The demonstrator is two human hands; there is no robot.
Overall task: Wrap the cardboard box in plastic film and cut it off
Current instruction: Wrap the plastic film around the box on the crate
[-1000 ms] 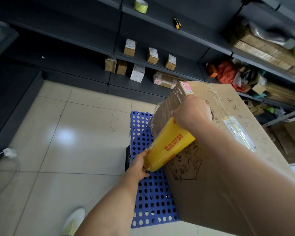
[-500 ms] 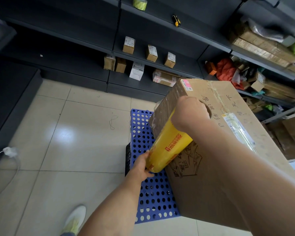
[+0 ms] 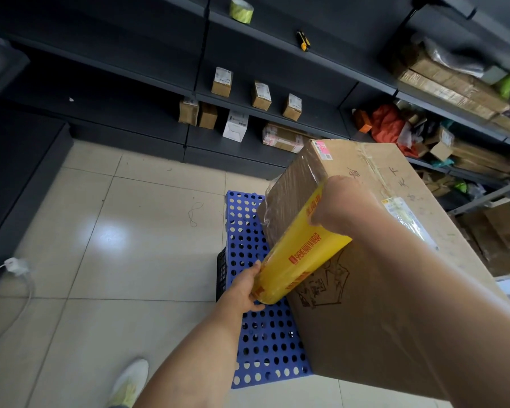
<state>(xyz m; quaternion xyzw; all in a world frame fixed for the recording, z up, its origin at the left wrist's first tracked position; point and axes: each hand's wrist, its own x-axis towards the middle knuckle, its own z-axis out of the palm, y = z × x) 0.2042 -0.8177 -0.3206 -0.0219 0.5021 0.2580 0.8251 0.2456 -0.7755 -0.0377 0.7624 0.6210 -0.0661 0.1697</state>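
I stand on a pale glossy tile floor [image 3: 115, 231] in a storeroom with dark metal shelving [image 3: 130, 54] across the far wall and along the right. 1 blue perforated pallet [image 3: 262, 343] lies on the tiles, and 1 large cardboard box [image 3: 342, 334] stands on it, covering its right part and leaving a bare strip down the left edge. I hold 1 yellow roll of plastic film [image 3: 304, 254] slanted against the box's near corner: my left hand [image 3: 242, 290] grips its lower end with fingers curled round it, and my right hand [image 3: 342, 204] is closed over its upper end at the box's top edge. Wrinkled film already lies over the box's narrow end face. On the shelves I count 1 roll of tape [image 3: 241, 10], 1 yellow and black knife [image 3: 303, 41], 3 small boxes [image 3: 261, 95] in a row, and below them 2 brown cartons [image 3: 188, 111], 1 white one [image 3: 235, 126] and 1 wrapped parcel [image 3: 283, 138]. Left of the pallet the tiles lie open as far as 1 white plug [image 3: 14, 265] and my 1 visible shoe [image 3: 130, 381]; the right side is crowded with stacked cardboard.
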